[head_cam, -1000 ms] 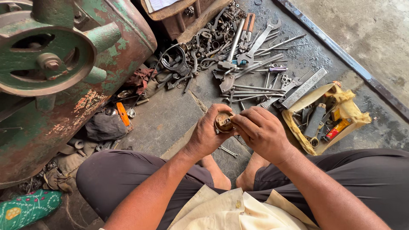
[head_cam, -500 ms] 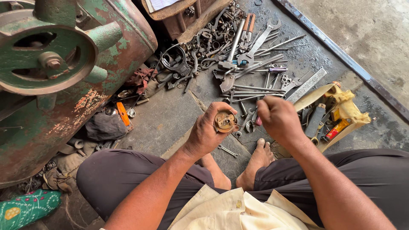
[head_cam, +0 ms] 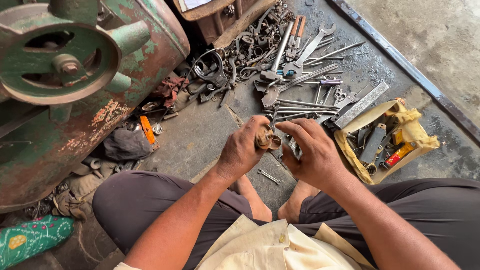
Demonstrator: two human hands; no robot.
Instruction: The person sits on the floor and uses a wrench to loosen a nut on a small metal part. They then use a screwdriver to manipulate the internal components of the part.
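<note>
- Two hands meet above the floor: left hand [head_cam: 241, 150] fingers pinch a small round brass part [head_cam: 265, 137].
- Right hand [head_cam: 314, 154] fingers, loosely spread, hover just beside it.
- Wrenches [head_cam: 300, 55] lie beyond; yellow cloth bag [head_cam: 415, 135] sits right.

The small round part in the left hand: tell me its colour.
Brownish, rusty-looking round part, pinched in the left hand; only the head view shows it.

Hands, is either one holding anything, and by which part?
The left hand grips a small round brown metal part by its side, between thumb and fingers. The right hand is open beside it, holding nothing; its fingertips are close to the part.
</note>
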